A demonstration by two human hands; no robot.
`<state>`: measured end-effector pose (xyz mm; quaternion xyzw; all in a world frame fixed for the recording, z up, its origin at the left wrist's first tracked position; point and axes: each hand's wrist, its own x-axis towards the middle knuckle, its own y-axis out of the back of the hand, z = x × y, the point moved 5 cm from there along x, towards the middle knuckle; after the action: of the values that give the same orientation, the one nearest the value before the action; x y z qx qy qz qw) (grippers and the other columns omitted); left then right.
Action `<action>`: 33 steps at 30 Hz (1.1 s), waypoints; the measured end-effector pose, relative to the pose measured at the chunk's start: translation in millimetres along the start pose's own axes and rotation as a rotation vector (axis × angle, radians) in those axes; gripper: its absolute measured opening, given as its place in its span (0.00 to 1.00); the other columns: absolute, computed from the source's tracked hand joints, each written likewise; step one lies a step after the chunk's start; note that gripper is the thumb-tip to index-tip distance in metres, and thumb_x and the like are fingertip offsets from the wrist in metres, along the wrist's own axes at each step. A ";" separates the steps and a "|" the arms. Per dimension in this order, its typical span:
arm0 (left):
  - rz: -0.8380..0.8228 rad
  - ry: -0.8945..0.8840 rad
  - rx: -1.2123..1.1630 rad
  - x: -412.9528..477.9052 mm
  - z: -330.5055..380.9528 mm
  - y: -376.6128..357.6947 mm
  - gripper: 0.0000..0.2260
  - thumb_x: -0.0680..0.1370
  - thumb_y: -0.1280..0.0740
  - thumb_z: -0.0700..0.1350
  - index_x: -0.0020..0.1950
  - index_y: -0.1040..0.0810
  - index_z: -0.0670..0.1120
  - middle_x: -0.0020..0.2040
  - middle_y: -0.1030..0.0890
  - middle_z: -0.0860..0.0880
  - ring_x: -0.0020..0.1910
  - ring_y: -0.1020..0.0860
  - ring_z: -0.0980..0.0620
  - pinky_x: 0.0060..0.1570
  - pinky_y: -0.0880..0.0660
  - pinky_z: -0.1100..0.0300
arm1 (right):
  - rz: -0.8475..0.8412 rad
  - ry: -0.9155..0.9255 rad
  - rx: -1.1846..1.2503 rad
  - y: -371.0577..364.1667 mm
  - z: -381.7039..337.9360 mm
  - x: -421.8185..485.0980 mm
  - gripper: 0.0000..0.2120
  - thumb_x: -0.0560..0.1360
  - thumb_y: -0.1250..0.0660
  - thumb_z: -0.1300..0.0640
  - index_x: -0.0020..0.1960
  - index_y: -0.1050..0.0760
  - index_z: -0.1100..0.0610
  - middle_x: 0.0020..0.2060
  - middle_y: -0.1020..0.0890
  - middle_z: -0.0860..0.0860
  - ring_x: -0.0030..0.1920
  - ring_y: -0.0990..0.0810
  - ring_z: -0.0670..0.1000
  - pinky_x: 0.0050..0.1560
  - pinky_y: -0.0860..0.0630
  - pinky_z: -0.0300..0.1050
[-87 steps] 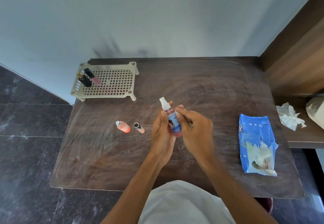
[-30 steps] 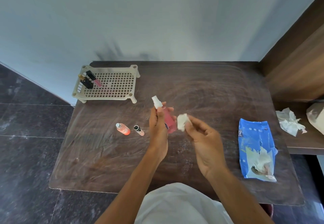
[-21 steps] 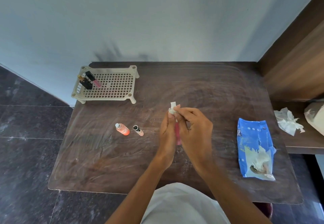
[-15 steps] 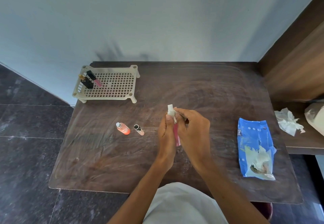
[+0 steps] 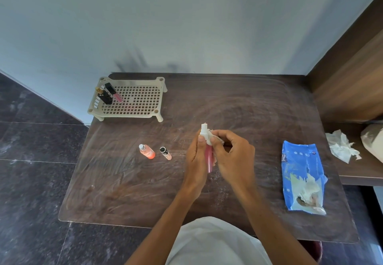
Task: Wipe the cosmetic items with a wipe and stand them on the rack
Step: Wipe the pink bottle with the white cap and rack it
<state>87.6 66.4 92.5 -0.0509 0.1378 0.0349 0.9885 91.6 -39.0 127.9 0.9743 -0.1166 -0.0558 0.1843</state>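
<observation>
spray bottle [image 5: 208, 157] — near upright (cap [image 5: 204, 130] up)

Single head-worn wide-angle cam, facing forward and steeply down over the table [image 5: 238, 103]; wall [image 5: 186, 26] fills the top of frame, floor [image 5: 31, 182] the left side. Close range: both forearms enter from the bottom edge, with left hand [image 5: 195, 159] and right hand [image 5: 236, 159] near frame centre. Rack [image 5: 128, 116] sits at the table's far-left corner and the wipes pack [image 5: 298, 161] at near right.
</observation>
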 end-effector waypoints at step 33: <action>-0.161 -0.494 0.973 5.0 12.1 -4.9 0.28 0.77 0.37 0.39 0.77 0.38 0.44 0.67 0.22 0.49 0.62 0.23 0.49 0.60 0.25 0.50 | -0.043 0.463 -0.685 3.6 -25.1 23.9 0.08 0.72 0.28 0.67 0.50 0.16 0.60 0.43 0.19 0.55 0.45 0.23 0.52 0.43 0.24 0.41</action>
<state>96.1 63.2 103.1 0.4112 -0.1024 -0.0977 0.9005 117.8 -39.5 150.8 0.8457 -0.0262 0.1253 0.5181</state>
